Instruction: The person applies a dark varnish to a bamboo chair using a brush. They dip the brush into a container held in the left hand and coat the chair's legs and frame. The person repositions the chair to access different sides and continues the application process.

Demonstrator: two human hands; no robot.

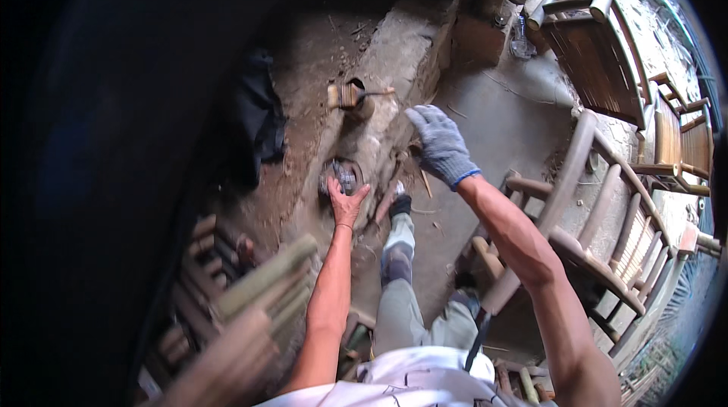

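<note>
My bare left hand [346,206] reaches forward with thumb and fingers spread at the near rim of a round opening in the earthen ledge [394,54]. A dark bundle with a checked pattern [345,174] sits in that opening, just beyond the fingertips; I cannot tell whether they touch it. My right hand [442,142], in a grey knit glove with a blue cuff, hangs in the air right of the ledge. Its fingers are stretched out and hold nothing. Farther along the ledge stands a short brown cylinder [362,106] with a pale wooden block [343,95] and a thin stick at its top.
Bamboo chairs [599,210] crowd the right side, with another chair [595,58] behind them. Cut bamboo pieces [265,278] lie at the lower left. Dark cloth [262,115] lies left of the ledge. A clear bottle [521,39] stands at the back. My legs are below.
</note>
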